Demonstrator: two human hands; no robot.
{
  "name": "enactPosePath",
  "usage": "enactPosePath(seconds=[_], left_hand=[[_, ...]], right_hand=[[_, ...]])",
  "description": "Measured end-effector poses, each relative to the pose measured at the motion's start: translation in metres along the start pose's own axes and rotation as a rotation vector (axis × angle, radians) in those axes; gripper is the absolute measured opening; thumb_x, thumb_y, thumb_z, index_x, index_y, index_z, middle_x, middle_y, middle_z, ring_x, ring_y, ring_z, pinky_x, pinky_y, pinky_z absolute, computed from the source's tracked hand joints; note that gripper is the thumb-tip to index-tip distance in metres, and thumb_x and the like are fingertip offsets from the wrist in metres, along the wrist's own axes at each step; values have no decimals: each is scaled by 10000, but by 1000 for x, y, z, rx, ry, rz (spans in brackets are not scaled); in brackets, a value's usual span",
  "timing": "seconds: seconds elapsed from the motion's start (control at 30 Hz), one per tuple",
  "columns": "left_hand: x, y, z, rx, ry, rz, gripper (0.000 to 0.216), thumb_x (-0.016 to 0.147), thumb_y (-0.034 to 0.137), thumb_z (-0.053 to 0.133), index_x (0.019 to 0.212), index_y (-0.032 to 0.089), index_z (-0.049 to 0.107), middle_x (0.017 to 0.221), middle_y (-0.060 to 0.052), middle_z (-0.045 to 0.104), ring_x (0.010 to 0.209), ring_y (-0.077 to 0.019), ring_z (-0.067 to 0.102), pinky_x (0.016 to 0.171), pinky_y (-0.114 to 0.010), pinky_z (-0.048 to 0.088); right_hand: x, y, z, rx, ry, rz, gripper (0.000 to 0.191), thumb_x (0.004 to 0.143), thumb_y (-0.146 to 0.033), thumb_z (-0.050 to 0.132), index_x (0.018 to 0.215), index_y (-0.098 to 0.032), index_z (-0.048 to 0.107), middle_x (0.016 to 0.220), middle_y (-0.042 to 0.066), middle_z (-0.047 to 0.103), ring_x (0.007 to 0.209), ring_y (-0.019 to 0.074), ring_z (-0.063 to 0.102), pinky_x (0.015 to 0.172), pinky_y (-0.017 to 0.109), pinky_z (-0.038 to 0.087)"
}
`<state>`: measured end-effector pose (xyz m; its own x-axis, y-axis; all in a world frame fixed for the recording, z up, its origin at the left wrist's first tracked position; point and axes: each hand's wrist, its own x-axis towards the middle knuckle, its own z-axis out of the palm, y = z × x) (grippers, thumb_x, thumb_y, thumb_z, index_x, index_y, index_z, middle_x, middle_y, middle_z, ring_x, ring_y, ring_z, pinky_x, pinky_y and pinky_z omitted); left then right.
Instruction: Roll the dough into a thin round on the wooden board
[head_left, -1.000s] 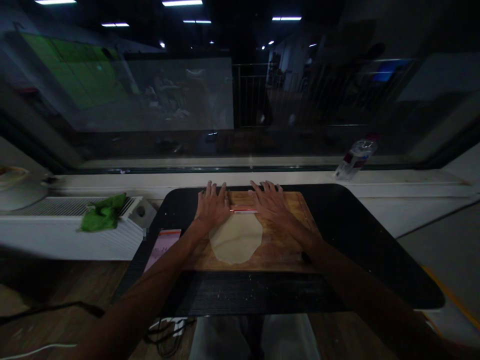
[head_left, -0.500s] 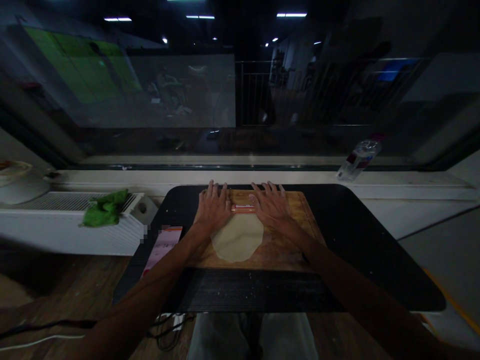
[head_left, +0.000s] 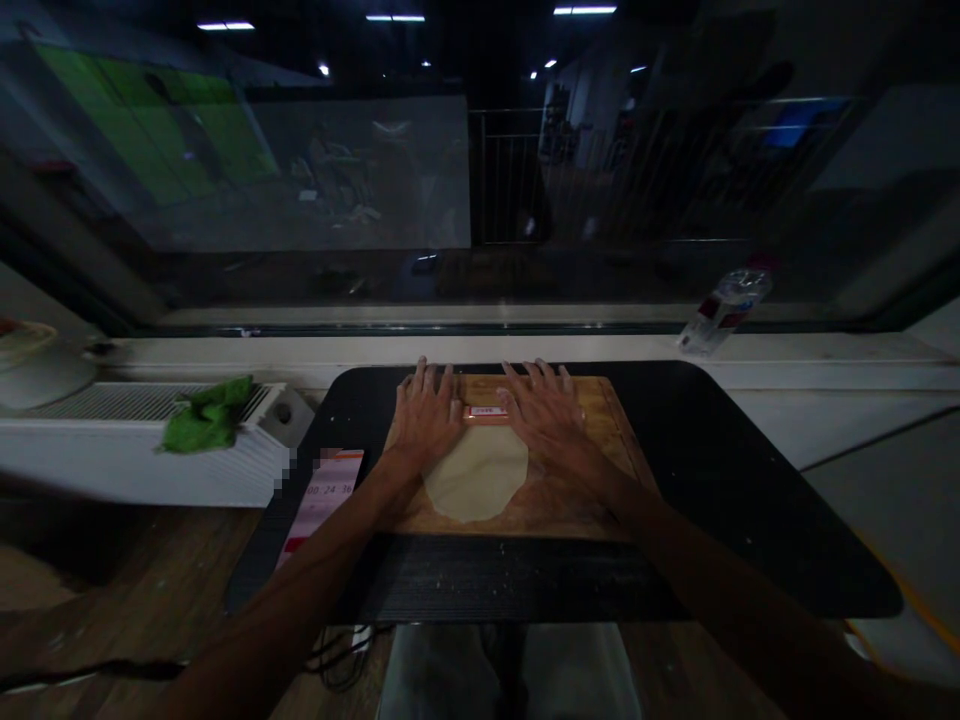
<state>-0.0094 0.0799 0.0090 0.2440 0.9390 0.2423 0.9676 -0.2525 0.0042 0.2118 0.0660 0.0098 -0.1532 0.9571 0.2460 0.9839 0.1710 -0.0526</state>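
A thin, roundish sheet of dough lies on a wooden board. Across its far edge rests a rolling pin, its middle showing a white and red label between my hands. My left hand presses flat over the pin's left part, fingers stretched forward and slightly apart. Over the right part lies my right hand, palm down with fingers spread. Both ends of the pin are mostly hidden under the hands.
The board sits on a black table. On its left lies a phone showing a timer. A plastic bottle stands on the windowsill. A green cloth drapes over the radiator. Cables hang below the table.
The rolling pin has turned slightly under my hands, so more of its label faces up. Both hands stay at nearly the same place, and the view has shifted a little.
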Motion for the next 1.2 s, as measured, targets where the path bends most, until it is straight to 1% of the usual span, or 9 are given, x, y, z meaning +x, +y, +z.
enactPosePath(seconds=[0.07, 0.2, 0.3, 0.5, 0.73, 0.83, 0.93, 1.07, 1.2], left_hand=[[5, 0, -1, 5, -21, -2, 662, 1121, 360, 381, 1736, 138, 485, 1807, -205, 465, 1773, -354, 244, 1355, -571, 349], [35, -2, -1, 5, -94, -10, 675, 1120, 369, 393, 1759, 162, 463, 1817, -222, 440, 1771, -383, 243, 1335, -627, 359], [45, -4, 0, -2, -110, 10, 679, 1118, 365, 398, 1771, 187, 452, 1819, -208, 444, 1774, -377, 236, 1336, -634, 353], [23, -6, 1, 4, -79, 44, 635, 1130, 356, 371, 1726, 204, 530, 1790, -187, 496, 1763, -363, 269, 1330, -604, 375], [9, -10, 3, -26, -50, 72, 633, 1135, 324, 351, 1720, 151, 520, 1752, -192, 544, 1744, -359, 322, 1350, -581, 379], [6, -11, 2, -25, -48, 85, 648, 1136, 326, 349, 1745, 144, 475, 1772, -196, 518, 1751, -370, 302, 1369, -616, 349], [2, -8, -6, -23, -86, 83, 641, 1148, 339, 354, 1750, 144, 454, 1785, -206, 496, 1743, -389, 312, 1356, -671, 348], [-1, -4, -23, -52, -29, 11, 579, 1178, 360, 345, 1700, 166, 504, 1695, -216, 582, 1643, -369, 471, 1301, -624, 436], [-1, -6, -30, -136, 59, -52, 456, 1129, 267, 459, 1544, 198, 635, 1523, -188, 690, 1425, -332, 649, 1169, -496, 558]], right_hand=[[5, 1, -1, 8, -22, 13, 653, 1222, -536, 259, 1796, -276, 434, 1781, 142, 516, 1692, 370, 355, 1384, 652, 182], [32, 6, -8, 57, -169, 55, 696, 1224, -595, 201, 1816, -278, 382, 1783, 161, 504, 1671, 372, 399, 1345, 658, 289], [37, 7, -10, 72, -205, 58, 714, 1221, -618, 169, 1830, -288, 343, 1801, 154, 480, 1685, 372, 384, 1345, 670, 296], [5, -7, -2, 36, -104, 67, 680, 1222, -551, 205, 1826, -278, 359, 1830, 113, 453, 1716, 361, 334, 1400, 654, 187], [-30, -23, -14, 25, -54, 36, 710, 1213, -469, 254, 1819, -107, 334, 1799, 205, 474, 1682, 363, 389, 1388, 552, 242], [-43, -20, -19, 35, -35, -47, 650, 1210, -438, 334, 1791, -156, 407, 1785, 174, 497, 1658, 357, 398, 1381, 550, 253], [-47, -13, -22, 44, -68, -151, 547, 1193, -389, 455, 1706, -222, 540, 1670, 156, 603, 1553, 346, 490, 1323, 527, 338], [-46, -2, -26, 15, -144, -163, 410, 1181, -297, 502, 1542, -218, 680, 1501, 166, 678, 1414, 324, 582, 1219, 453, 435], [-49, 13, -36, -14, -159, -16, 450, 1175, -196, 430, 1560, -175, 661, 1465, 189, 675, 1343, 309, 627, 1135, 396, 485]])
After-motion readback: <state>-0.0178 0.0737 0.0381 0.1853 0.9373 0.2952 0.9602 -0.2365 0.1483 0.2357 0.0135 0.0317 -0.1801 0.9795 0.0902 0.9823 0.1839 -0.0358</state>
